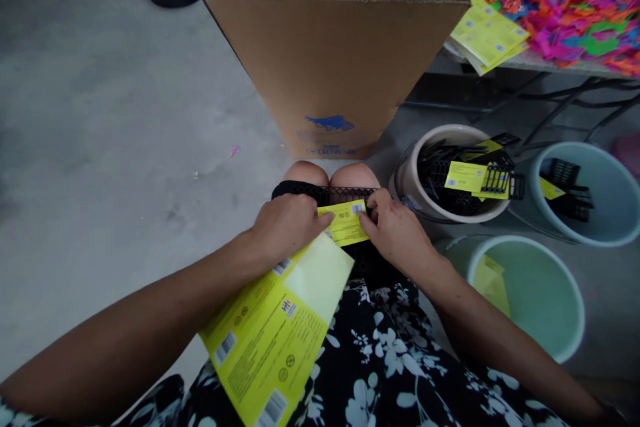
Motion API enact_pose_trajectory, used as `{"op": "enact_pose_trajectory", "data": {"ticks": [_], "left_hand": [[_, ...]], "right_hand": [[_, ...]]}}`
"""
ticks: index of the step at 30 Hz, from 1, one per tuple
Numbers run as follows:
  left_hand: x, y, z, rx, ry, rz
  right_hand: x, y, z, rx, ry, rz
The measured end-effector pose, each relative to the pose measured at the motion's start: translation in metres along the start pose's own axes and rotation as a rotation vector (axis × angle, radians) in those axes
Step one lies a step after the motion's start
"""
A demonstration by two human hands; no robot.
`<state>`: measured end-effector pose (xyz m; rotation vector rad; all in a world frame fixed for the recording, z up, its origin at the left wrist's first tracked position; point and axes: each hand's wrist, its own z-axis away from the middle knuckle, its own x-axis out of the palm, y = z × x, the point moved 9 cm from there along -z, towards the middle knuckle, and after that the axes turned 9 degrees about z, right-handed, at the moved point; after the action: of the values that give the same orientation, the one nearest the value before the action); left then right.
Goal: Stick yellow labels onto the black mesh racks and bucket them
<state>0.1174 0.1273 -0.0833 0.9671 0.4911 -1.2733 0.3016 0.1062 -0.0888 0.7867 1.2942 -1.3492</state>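
Observation:
Over my lap, a black plastic grid piece [345, 196] lies between my hands. A yellow sticker [344, 229] with a barcode and small print is against its near side. My left hand [289, 223] is closed around the left part of the grid, its thumb pressing the sticker's left end. At the other end, my right hand [397, 227] closes on the grid's right part, with its thumb on the sticker by the barcode. Beneath my left wrist hangs a yellow label sheet [273, 347], with a bare pale patch at its upper right. The fingers behind the grid are hidden.
Ahead stands a tall cardboard box [335, 60] with black items inside. To the right are a beige bucket [407, 177] of labelled black grids, a blue bucket [617, 213] and a green bucket [560, 307]. A table [550, 67] bears colourful plastic pieces and yellow sheets [487, 33].

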Motion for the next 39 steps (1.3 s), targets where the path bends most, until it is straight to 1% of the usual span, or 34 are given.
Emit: {"op": "enact_pose_trajectory", "data": {"ticks": [2,4,6,8,10,13,15,16,18,21,23,25,27,31,34,36,37,39], "left_hand": [[-0.005,-0.007,0.002,-0.015,0.023,-0.034],[-0.01,-0.019,0.006,-0.035,0.05,-0.027],[-0.009,-0.033,0.012,-0.043,0.051,0.067],[-0.005,-0.045,0.019,-0.034,0.038,0.201],[0.001,-0.053,0.026,-0.03,0.028,0.286],[0.009,-0.057,0.03,-0.039,0.001,0.256],[0.012,-0.054,0.03,-0.035,-0.011,0.192],[0.012,-0.052,0.029,-0.031,-0.014,0.162],[0.011,-0.049,0.028,-0.028,-0.019,0.117],[0.01,-0.048,0.028,-0.023,-0.02,0.088],[0.009,-0.047,0.029,-0.002,-0.017,0.093],[0.009,-0.045,0.03,0.014,-0.017,0.098],[0.008,-0.044,0.031,0.002,-0.01,0.092],[0.005,-0.044,0.034,-0.023,0.011,0.132],[0.004,-0.049,0.038,-0.046,0.028,0.185],[0.002,-0.052,0.041,-0.045,0.067,0.22],[0.001,-0.052,0.041,-0.029,0.089,0.232],[-0.001,-0.046,0.042,0.049,0.107,0.238]], "right_hand": [[0.0,-0.002,0.002,-0.014,0.01,0.032],[0.0,-0.004,0.005,-0.03,0.032,0.067],[-0.002,-0.006,0.01,-0.048,0.06,0.101],[-0.005,-0.008,0.015,-0.056,0.084,0.132],[-0.011,-0.012,0.019,-0.048,0.109,0.168],[-0.022,-0.027,0.022,-0.049,0.209,0.226],[-0.025,-0.046,0.023,-0.097,0.287,0.239],[-0.022,-0.055,0.023,-0.128,0.305,0.238],[-0.009,-0.07,0.02,-0.175,0.286,0.228],[0.011,-0.077,0.017,-0.193,0.216,0.179],[0.014,-0.074,0.016,-0.177,0.209,0.141],[0.012,-0.071,0.016,-0.153,0.227,0.122],[0.008,-0.069,0.017,-0.146,0.24,0.109],[0.002,-0.066,0.018,-0.216,0.228,0.045],[-0.008,-0.051,0.023,-0.278,0.257,-0.018],[-0.013,-0.035,0.028,-0.297,0.283,-0.047],[-0.013,-0.028,0.03,-0.299,0.292,-0.054],[-0.013,-0.016,0.035,-0.294,0.309,-0.058]]}}
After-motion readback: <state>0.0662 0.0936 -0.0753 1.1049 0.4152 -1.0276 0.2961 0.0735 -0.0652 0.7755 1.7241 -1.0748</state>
